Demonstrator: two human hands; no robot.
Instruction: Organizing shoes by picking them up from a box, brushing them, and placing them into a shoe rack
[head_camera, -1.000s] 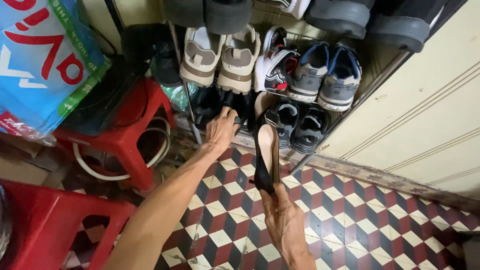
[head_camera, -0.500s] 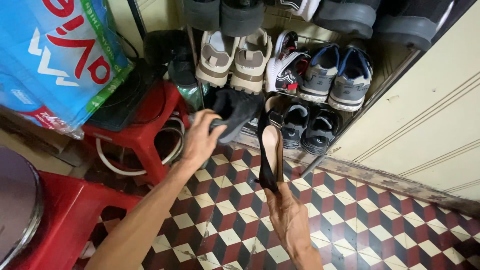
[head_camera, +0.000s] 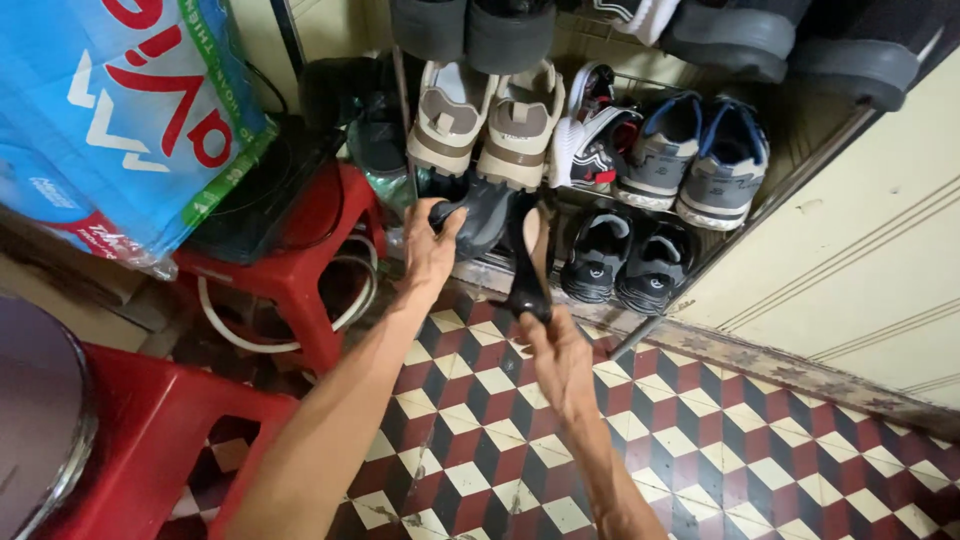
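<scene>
Our left hand (head_camera: 432, 250) grips one black flat shoe (head_camera: 478, 215) at the shoe rack's (head_camera: 800, 160) bottom shelf; our right hand (head_camera: 562, 352) pinches its mate (head_camera: 527, 262) upright by the heel; we'd best seat them side by side, toes inward.

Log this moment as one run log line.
left hand: grips black shoe at rack | right hand: holds black heeled shoe

Both bare forearms reach forward and away from the camera. The left hand (head_camera: 432, 250) is curled shut, knuckles up, fingers gripping. The right hand (head_camera: 560, 350) pinches closed, wrist slightly bent upward.
</scene>
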